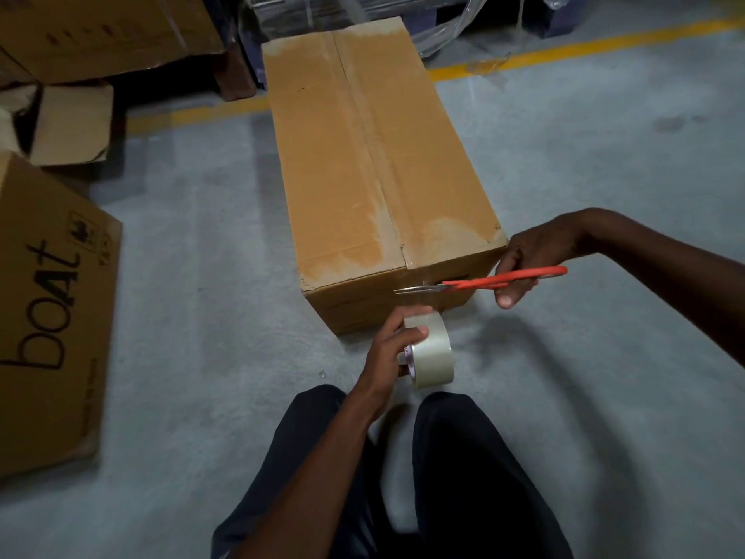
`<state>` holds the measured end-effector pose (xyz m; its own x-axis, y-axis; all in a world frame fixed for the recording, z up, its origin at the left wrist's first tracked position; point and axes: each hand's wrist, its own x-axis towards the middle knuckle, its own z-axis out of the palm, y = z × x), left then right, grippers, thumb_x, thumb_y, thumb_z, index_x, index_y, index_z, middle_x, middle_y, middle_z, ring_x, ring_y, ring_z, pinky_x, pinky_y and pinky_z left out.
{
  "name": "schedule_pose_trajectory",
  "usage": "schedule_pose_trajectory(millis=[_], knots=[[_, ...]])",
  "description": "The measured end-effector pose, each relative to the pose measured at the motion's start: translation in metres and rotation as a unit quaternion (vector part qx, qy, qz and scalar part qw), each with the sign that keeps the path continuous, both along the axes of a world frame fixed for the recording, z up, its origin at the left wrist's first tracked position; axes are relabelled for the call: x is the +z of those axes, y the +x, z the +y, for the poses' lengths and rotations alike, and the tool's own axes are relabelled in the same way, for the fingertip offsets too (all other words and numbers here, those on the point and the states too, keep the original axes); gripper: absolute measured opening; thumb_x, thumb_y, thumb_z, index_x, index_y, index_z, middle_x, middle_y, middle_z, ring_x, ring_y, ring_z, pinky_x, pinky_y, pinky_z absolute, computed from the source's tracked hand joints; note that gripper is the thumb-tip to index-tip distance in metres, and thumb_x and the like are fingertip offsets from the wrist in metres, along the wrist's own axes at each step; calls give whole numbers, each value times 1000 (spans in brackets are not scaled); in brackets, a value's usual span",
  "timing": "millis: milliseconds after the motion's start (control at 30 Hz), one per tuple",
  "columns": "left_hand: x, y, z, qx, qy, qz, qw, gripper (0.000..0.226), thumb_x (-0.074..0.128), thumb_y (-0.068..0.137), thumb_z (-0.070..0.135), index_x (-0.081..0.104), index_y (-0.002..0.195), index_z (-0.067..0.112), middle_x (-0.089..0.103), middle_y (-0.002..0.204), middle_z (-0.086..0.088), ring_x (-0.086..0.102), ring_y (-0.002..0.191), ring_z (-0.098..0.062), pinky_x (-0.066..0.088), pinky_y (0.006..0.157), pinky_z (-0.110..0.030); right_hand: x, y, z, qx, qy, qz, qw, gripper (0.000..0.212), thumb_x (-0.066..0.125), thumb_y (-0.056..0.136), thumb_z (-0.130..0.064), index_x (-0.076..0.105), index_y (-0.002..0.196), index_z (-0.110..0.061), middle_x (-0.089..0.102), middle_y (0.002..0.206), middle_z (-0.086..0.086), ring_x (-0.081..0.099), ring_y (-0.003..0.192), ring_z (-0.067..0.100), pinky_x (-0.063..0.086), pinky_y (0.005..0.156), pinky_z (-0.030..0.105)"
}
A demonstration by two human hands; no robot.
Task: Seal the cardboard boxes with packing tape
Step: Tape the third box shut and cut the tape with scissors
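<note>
Gripping the orange-handled scissors [479,283] in my right hand [532,260], I held their blades level against the near end of the cardboard box [363,163]. My left hand [393,349] curled round the roll of packing tape [431,353], just below the blades and in front of my knees. That box stood on the grey floor [584,175], clear tape along its centre seam. A printed carton [48,308] lay to my left.

We see our two bare forearms, no sleeves reaching the wrists, left hand [389,349] and right hand [524,262] ungloved; dark trousers [463,478] at six o'clock.
</note>
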<state>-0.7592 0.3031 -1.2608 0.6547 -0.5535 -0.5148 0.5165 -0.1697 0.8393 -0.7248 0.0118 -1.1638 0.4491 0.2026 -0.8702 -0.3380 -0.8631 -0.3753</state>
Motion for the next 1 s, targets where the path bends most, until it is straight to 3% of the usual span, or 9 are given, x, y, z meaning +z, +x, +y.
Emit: schedule_pose_trajectory(millis=[100,167,233,333,400,500,700,867,1000], knots=[[0,0,0,0,-2,3,1000,37,59,81,35,69,117,37,66,110,6,61,99,-17,48,82,-39,1,-2,0,-5,19,-15,1000,59,83,55,-75,82,89,-27,67,81,-3,60,85,14,50,82,27],[-1,1,-1,2,-3,3,1000,37,59,81,35,69,117,36,66,112,5,61,100,-18,48,81,-40,-4,-4,-2,-7,27,-18,999,52,83,58,-71,83,92,-32,76,96,-4,66,102,20,55,98,34],[-1,1,-1,2,-2,1,1000,37,58,82,36,68,118,37,65,116,3,60,103,-20,49,81,-40,-3,-3,0,-21,28,-48,998,58,83,51,-77,83,92,-35,77,104,1,67,110,22,53,103,39],[-2,0,-2,4,-1,3,1000,36,58,83,37,68,118,39,64,121,-1,60,106,-23,49,81,-40,-7,-4,-2,-35,44,-76,996,67,84,43,-81,84,89,-33,77,100,6,67,103,24,54,94,38],[-2,0,-2,8,0,2,1000,37,58,83,37,68,118,39,64,122,-2,59,107,-24,48,82,-41,-7,-5,-3,-47,49,-86,994,58,86,47,-76,84,85,-32,76,93,7,66,93,24,52,84,36],[-3,1,-2,6,-2,6,1000,37,59,83,37,68,119,38,65,120,-2,59,106,-24,48,81,-41,-5,-7,-2,-60,44,-93,993,46,88,54,-67,84,78,-28,67,72,9,53,70,11,41,69,31],[-2,3,0,-3,2,16,1000,36,60,81,36,70,116,37,67,109,4,61,97,-17,48,78,-37,-17,-14,-5,-56,37,-130,989,46,88,56,-60,79,65,-16,54,54,0,43,53,8,35,56,20],[0,-1,11,-35,17,45,998,37,61,83,31,71,118,32,70,105,5,63,97,-17,48,75,-33,-33,-23,-5,-24,-4,-89,996,45,84,56,-67,78,69,-25,62,63,-4,51,60,4,39,63,20],[1,-3,25,-115,38,68,990,31,58,94,10,72,118,25,72,104,4,65,95,-14,47,75,-30,-56,-37,-7,17,-63,-27,998,79,75,47,-90,67,88,-23,67,84,-9,61,81,13,48,76,29]])
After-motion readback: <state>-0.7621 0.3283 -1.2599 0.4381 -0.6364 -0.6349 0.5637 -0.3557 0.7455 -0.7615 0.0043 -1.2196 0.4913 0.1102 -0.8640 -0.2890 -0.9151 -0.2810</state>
